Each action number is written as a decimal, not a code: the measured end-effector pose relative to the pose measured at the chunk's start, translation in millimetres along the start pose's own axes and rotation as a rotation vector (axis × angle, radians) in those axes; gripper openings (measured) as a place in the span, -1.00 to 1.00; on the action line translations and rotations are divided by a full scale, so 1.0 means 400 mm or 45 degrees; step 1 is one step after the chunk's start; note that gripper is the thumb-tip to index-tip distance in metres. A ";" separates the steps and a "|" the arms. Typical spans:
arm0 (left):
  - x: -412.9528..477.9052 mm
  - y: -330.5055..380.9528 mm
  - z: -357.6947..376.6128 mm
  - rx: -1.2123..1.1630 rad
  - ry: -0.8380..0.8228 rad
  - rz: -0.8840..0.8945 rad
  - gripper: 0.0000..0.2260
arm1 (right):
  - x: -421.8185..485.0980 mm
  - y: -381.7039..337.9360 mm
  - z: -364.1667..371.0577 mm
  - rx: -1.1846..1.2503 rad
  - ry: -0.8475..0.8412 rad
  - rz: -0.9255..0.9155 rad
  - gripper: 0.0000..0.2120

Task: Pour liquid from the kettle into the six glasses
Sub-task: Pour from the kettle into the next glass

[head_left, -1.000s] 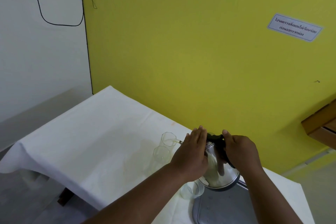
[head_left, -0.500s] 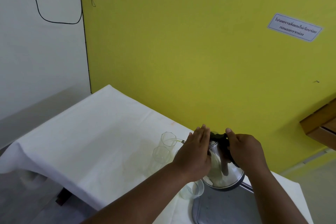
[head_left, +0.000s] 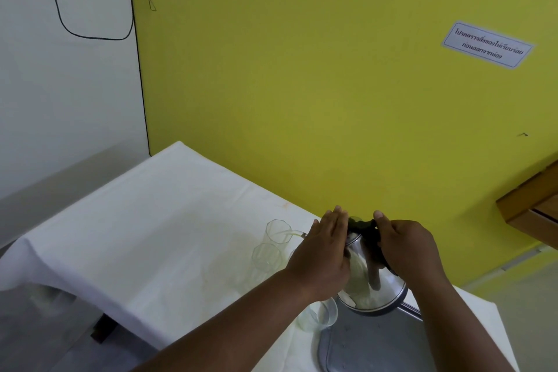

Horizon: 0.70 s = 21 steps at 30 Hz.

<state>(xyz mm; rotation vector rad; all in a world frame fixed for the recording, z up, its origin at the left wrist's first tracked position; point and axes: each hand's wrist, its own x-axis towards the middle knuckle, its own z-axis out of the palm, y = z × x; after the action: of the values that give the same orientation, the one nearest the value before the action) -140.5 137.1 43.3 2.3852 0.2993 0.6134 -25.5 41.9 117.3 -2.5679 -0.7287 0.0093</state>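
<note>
A shiny steel kettle (head_left: pixel 377 284) with a black handle is tipped to the left, its spout over the far glass (head_left: pixel 278 232). A pale stream runs from the spout into that glass. My right hand (head_left: pixel 407 246) grips the black handle. My left hand (head_left: pixel 324 251) lies flat against the kettle's left side, fingers straight. A second glass (head_left: pixel 267 257) stands just in front of the far one. A third glass (head_left: pixel 320 314) sits near the tray, below my left wrist. Other glasses are hidden behind my left hand and arm.
The table wears a white cloth (head_left: pixel 145 220) and stands against a yellow wall (head_left: pixel 302 84). A grey metal tray (head_left: pixel 371 344) lies at the near right, under the kettle. A wooden ledge (head_left: pixel 534 208) juts from the right.
The kettle has tipped a little further left and both hands rose slightly with it. The stream keeps running into the far glass.
</note>
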 end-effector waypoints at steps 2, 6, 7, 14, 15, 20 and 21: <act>0.001 -0.001 0.001 0.003 -0.002 0.002 -0.39 | 0.000 0.000 -0.001 -0.017 0.005 -0.005 -0.43; 0.001 0.000 0.001 -0.005 -0.001 -0.004 -0.40 | 0.002 0.002 -0.002 -0.036 0.009 -0.012 -0.43; 0.001 0.000 0.001 -0.010 0.005 -0.003 -0.40 | 0.004 0.001 -0.002 -0.040 0.013 -0.015 -0.43; 0.001 -0.001 0.003 -0.020 0.025 0.006 -0.41 | 0.004 0.002 -0.003 -0.053 0.013 -0.018 -0.42; 0.002 0.000 0.002 -0.021 0.024 0.007 -0.41 | 0.003 0.001 -0.004 -0.054 0.013 -0.014 -0.42; 0.002 0.003 0.001 -0.030 0.034 0.012 -0.42 | 0.003 0.001 -0.008 -0.071 0.031 -0.023 -0.41; 0.002 0.003 0.002 -0.032 0.035 0.012 -0.42 | 0.003 0.001 -0.009 -0.078 0.034 -0.027 -0.41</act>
<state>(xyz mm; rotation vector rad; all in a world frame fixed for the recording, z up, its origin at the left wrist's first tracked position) -139.2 136.0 44.0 2.3570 0.2905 0.6508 -23.7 40.8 120.4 -2.6133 -0.7569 -0.0543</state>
